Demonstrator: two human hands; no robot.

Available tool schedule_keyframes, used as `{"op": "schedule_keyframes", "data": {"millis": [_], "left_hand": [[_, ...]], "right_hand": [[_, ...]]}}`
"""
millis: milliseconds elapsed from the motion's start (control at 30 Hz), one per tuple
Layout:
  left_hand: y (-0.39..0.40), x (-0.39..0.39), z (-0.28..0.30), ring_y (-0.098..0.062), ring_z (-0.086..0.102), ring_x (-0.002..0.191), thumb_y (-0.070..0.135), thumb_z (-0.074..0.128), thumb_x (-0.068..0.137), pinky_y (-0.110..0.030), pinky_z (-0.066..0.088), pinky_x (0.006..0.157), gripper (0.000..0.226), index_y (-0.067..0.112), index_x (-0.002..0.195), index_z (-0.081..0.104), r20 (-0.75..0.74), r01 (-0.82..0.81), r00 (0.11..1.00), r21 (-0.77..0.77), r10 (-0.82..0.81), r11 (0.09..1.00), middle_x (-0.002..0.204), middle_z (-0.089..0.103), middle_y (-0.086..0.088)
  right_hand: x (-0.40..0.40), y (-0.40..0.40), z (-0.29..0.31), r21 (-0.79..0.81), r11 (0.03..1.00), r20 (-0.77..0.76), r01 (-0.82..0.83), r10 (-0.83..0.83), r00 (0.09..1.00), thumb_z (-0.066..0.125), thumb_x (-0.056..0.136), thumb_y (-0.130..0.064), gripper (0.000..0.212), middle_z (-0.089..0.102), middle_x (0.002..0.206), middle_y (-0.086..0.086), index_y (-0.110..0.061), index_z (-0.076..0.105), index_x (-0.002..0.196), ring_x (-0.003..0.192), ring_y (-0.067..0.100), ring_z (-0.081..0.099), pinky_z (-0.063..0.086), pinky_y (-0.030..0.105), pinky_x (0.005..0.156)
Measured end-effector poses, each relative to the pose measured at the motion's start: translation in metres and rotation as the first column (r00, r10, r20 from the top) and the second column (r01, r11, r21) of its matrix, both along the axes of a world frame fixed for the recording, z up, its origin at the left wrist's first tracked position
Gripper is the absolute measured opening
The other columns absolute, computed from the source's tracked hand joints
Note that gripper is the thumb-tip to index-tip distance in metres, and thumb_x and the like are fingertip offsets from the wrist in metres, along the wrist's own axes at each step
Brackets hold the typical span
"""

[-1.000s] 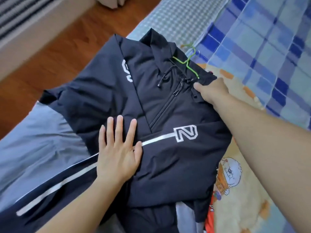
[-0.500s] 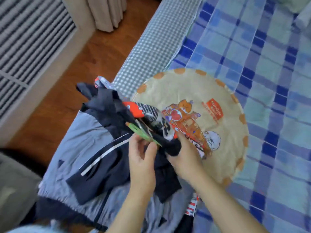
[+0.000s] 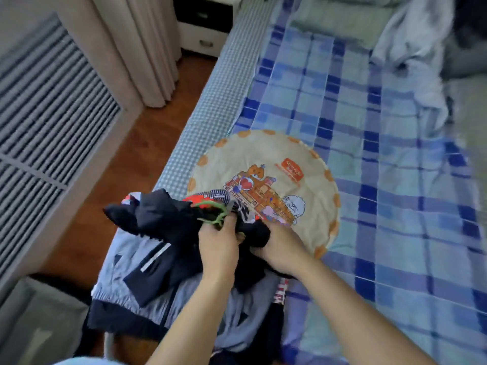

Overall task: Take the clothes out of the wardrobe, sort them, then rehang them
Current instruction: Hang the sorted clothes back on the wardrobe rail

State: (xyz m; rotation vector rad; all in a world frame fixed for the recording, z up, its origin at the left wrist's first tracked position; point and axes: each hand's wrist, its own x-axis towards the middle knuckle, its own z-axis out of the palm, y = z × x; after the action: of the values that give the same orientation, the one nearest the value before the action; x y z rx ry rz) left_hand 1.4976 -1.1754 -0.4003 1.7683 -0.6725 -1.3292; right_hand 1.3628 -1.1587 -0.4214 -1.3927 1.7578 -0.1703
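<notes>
— At the near edge of the bed (image 3: 395, 180), what have you got hold of?

— Your left hand (image 3: 217, 248) is curled round a bunch of green hangers (image 3: 214, 216) and the dark cloth under them. Your right hand (image 3: 280, 250) sits just beside it, its fingers closed on a fold of the dark jacket (image 3: 158, 219). The two hands nearly touch.

— And where do the clothes lie?

— Your jacket is bunched up on top of a pile at the bed's near corner, over a pale grey-blue garment (image 3: 118, 275) with a white stripe. A red and striped piece (image 3: 210, 197) pokes out behind the hangers. The pile overlaps the rim of a round cartoon cushion (image 3: 311, 159) lying on the blue checked sheet.

— Beyond that?

— A wooden floor (image 3: 131, 159) runs to your left, with curtains (image 3: 137, 43) farther back.
</notes>
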Motion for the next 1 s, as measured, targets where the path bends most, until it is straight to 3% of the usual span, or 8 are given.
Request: {"op": "schedule_keyframes", "data": {"millis": [200,333,534,667,734,834,934,1000], "left_hand": [[0.059,-0.078,0.160,-0.026,0.059,0.046,0.027,0.066,0.094,-0.033,0.046,0.052,0.040,-0.008,0.075,0.064,0.137,0.537,0.843,-0.264,-0.520,0.801,0.055,0.063,-0.023],[0.174,-0.153,0.238,-0.024,0.055,0.043,0.042,0.065,0.096,-0.030,0.046,0.050,0.055,-0.008,0.073,0.065,0.152,0.703,0.685,-0.393,-0.713,0.592,0.049,0.061,-0.019],[0.335,-0.265,0.350,-0.022,0.048,0.039,0.042,0.069,0.093,-0.025,0.039,0.045,0.050,0.004,0.060,0.061,0.071,0.721,0.471,-0.605,-0.879,0.338,0.046,0.054,-0.015],[0.444,-0.368,0.434,-0.020,0.044,0.038,0.030,0.068,0.094,-0.028,0.036,0.041,0.042,0.009,0.059,0.058,-0.041,0.623,0.230,-0.761,-0.972,0.180,0.050,0.052,-0.010],[0.475,-0.412,0.460,-0.020,0.042,0.039,0.027,0.066,0.094,-0.027,0.034,0.041,0.035,0.007,0.068,0.058,-0.092,0.612,0.114,-0.778,-0.989,0.143,0.053,0.051,-0.009],[0.528,-0.488,0.490,-0.018,0.039,0.041,0.027,0.065,0.095,-0.024,0.032,0.039,0.027,0.006,0.079,0.059,-0.106,0.616,-0.061,-0.786,-0.992,0.046,0.054,0.050,-0.006],[0.567,-0.562,0.506,-0.015,0.038,0.041,0.029,0.064,0.095,-0.023,0.031,0.037,0.022,0.009,0.087,0.059,-0.111,0.620,-0.182,-0.784,-0.977,-0.026,0.053,0.049,-0.002],[0.590,-0.618,0.516,-0.013,0.037,0.042,0.029,0.064,0.096,-0.021,0.031,0.037,0.020,0.011,0.089,0.059,-0.112,0.608,-0.284,-0.789,-0.952,-0.088,0.054,0.050,0.000]], "right_hand": [[-0.077,0.127,0.149,-0.150,0.935,0.348,0.320,-0.253,0.903,0.077,0.080,-0.028,0.019,0.074,0.088,-0.018,-0.037,0.069,0.095,0.083,-0.002,0.068,0.049,0.020,0.070],[-0.141,0.267,0.225,-0.215,0.853,0.458,0.475,-0.342,0.821,0.081,0.081,-0.017,0.025,0.076,0.092,-0.009,-0.031,0.071,0.099,0.088,0.008,0.072,0.053,0.027,0.077],[-0.216,0.462,0.342,-0.512,0.577,0.492,0.636,-0.410,0.768,0.087,0.064,-0.034,0.040,0.076,0.099,-0.003,-0.037,0.073,0.101,0.097,0.014,0.071,0.057,0.040,0.086],[-0.284,0.590,0.439,-0.679,0.375,0.498,0.631,-0.397,0.771,0.071,0.079,-0.011,0.053,0.068,0.125,0.006,-0.021,0.062,0.130,0.120,0.022,0.062,0.053,0.034,0.097],[-0.313,0.624,0.467,-0.701,0.345,0.466,0.624,-0.441,0.767,0.072,0.079,-0.011,0.050,0.069,0.123,0.005,-0.024,0.065,0.127,0.119,0.020,0.063,0.053,0.036,0.097],[-0.372,0.682,0.495,-0.752,0.255,0.361,0.607,-0.612,0.704,0.077,0.077,-0.024,0.035,0.065,0.116,0.023,-0.016,0.068,0.110,0.113,0.032,0.064,0.045,0.061,0.102],[-0.430,0.719,0.510,-0.777,0.176,0.300,0.605,-0.741,0.601,0.079,0.071,-0.038,0.051,0.063,0.095,0.025,0.001,0.060,0.098,0.093,0.035,0.065,0.050,0.060,0.090],[-0.472,0.743,0.521,-0.797,0.133,0.270,0.589,-0.795,0.543,0.080,0.074,-0.036,0.054,0.064,0.105,0.029,0.004,0.061,0.104,0.101,0.042,0.065,0.046,0.065,0.097]]}}
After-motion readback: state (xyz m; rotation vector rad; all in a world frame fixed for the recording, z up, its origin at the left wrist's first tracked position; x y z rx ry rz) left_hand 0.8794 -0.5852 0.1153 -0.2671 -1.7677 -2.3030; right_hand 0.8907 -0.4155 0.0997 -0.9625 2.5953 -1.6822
